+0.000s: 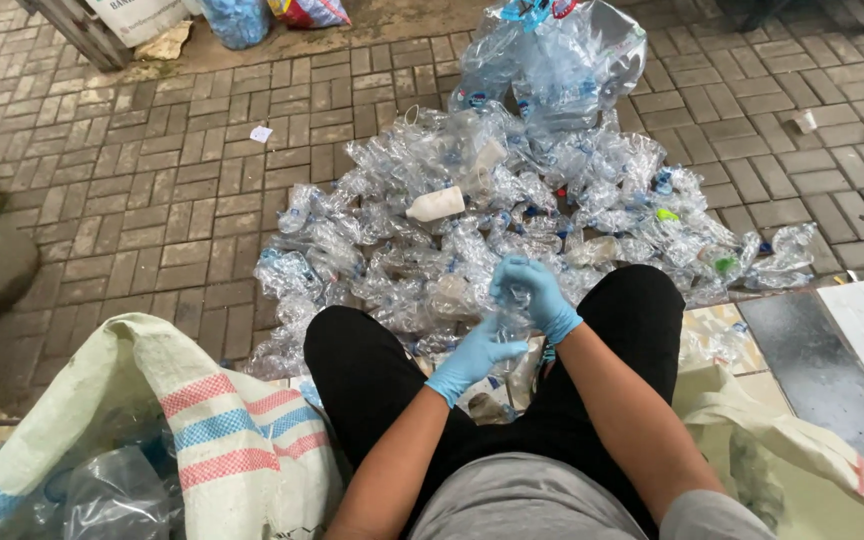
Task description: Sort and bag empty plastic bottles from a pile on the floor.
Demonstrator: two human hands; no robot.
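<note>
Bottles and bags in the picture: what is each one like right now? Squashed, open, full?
Clear bottle: held between both hands, over the lap.
Left hand: gloved, gripping the bottle's lower part.
Right hand: gloved, gripping its top.
Bottle pile: crushed, loose on the paving.
White bottle: lying on its side on the pile.
Striped sack: open, bottles inside.
Clear bag: stuffed full.
</note>
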